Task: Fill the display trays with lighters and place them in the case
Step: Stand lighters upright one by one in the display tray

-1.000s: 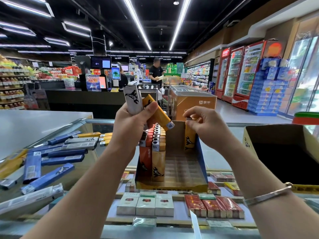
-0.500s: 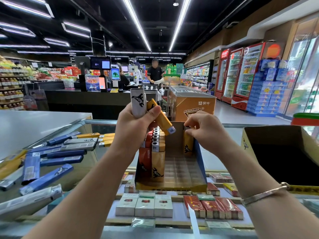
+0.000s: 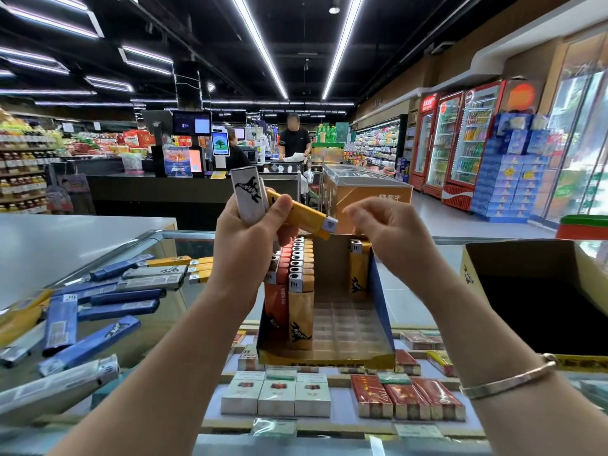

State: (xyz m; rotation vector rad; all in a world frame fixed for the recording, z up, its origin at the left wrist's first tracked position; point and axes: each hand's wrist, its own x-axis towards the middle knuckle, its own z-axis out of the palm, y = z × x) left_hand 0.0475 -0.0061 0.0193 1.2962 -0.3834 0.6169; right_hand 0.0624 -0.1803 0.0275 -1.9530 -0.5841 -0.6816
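step: display tray (image 3: 383, 311) part-filled | left hand (image 3: 245, 245) is curled round white lighter (image 3: 248, 195) and yellow lighter (image 3: 301, 215) | right hand (image 3: 391, 235) is loosely curled, empty | next: yellow lighter to be taken, slotted upright

Glossy glass case top (image 3: 158, 320), cardboard tray (image 3: 383, 311)

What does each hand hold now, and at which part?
The left hand grips a white lighter and a yellow lighter by their lower bodies; the yellow one's metal head points right. The right hand holds nothing.
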